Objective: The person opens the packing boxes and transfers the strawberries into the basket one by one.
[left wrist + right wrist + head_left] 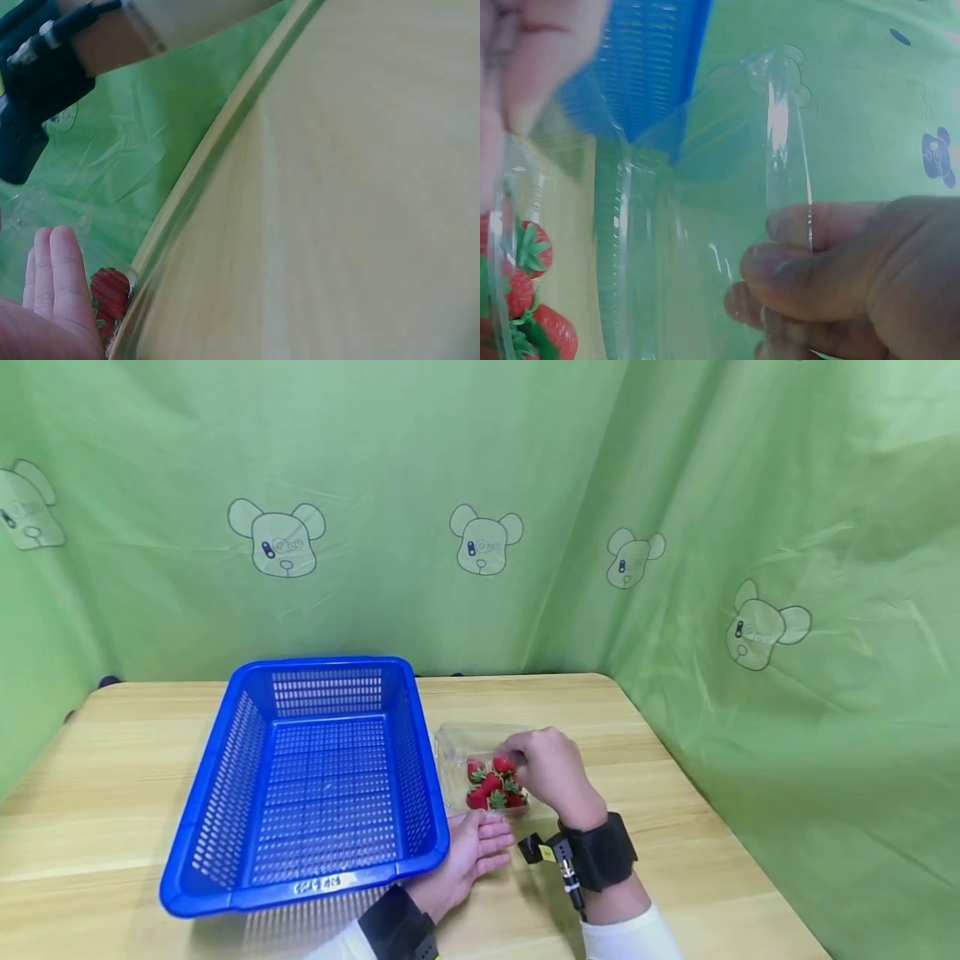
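A clear plastic clamshell box [453,781] of red strawberries [491,782] with green leaves stands right of the blue basket. Its lid [697,225] is raised, and my right hand [551,768] pinches the lid's edge between thumb and fingers, above the berries. My left hand [474,850] lies palm up at the near side of the box, its fingers straight and holding nothing. In the left wrist view, the left fingers [64,274] extend beside a strawberry [110,292].
A large blue plastic basket [426,760] with slotted walls and nothing inside stands on the wooden table [90,810], close left of the box and left hand. Green curtains [390,510] with bear-face prints hang behind the table and at both sides.
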### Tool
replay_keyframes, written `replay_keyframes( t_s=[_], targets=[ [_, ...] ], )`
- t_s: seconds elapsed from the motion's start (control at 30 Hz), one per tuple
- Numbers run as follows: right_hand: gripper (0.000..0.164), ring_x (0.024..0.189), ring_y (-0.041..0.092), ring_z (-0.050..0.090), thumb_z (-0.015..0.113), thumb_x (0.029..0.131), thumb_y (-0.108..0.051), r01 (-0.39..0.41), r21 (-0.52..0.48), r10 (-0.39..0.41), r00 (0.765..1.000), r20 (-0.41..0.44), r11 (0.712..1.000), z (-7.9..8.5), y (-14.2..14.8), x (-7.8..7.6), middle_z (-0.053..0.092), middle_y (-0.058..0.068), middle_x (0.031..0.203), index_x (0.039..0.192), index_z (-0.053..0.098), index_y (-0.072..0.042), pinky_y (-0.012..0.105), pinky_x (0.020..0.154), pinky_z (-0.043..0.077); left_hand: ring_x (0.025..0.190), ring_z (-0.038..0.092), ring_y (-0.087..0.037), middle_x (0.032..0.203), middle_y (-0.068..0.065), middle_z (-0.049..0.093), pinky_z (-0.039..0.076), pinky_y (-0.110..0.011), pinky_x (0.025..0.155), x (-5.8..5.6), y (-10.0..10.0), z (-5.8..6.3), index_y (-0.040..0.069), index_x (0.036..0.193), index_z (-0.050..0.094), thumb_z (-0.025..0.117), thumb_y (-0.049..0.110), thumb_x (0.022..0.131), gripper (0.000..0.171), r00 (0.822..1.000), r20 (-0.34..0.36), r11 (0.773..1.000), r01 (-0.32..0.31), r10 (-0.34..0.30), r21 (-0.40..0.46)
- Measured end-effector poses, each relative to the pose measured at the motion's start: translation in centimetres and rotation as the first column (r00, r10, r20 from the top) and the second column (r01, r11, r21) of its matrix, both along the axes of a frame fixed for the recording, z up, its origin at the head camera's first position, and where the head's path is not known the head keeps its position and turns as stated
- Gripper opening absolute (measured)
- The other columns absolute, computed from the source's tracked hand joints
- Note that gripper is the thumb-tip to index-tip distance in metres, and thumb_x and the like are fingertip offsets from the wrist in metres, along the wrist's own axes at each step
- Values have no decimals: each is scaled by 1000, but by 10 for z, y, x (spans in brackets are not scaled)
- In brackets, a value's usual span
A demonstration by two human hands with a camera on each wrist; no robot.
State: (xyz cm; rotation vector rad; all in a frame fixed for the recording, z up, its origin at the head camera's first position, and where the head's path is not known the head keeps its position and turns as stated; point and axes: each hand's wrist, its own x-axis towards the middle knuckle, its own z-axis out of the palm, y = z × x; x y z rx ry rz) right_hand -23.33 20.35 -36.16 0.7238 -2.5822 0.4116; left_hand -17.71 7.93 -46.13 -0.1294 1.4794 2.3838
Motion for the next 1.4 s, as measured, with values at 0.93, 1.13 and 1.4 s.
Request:
replay_keyframes(
  t_s=[0.93, 1.13, 1.4],
  targets=[
    [31, 116, 34, 56, 68, 85, -8, 54, -255, -57, 998, -5, 965, -10, 10, -24, 65, 20, 120, 116, 65, -1, 50, 100, 46, 92, 68, -28, 120, -23, 63, 60, -36, 76, 10, -8, 7, -7, 123, 51, 46, 30, 100, 43, 993, 49, 994, 107, -107, -2],
    [33, 110, 35, 59, 69, 86, -12, 89, -268, -71, 995, 76, 959, -12, 18, -26, 67, 20, 117, 116, 65, -1, 50, 96, 50, 82, 69, -27, 103, -15, 69, 62, -34, 68, 26, -5, 17, -5, 115, 56, 56, 16, 94, 30, 993, -4, 982, 117, -119, -150],
    [35, 102, 35, 62, 67, 88, -18, 145, -275, -75, 965, 252, 950, -16, 20, -27, 67, 19, 117, 119, 63, -5, 52, 87, 54, 100, 61, -27, 111, -5, 66, 54, -49, 84, 58, -20, 44, 14, 114, 62, 65, 32, 88, 33, 872, -286, 732, 113, -397, -672]
  ],
)
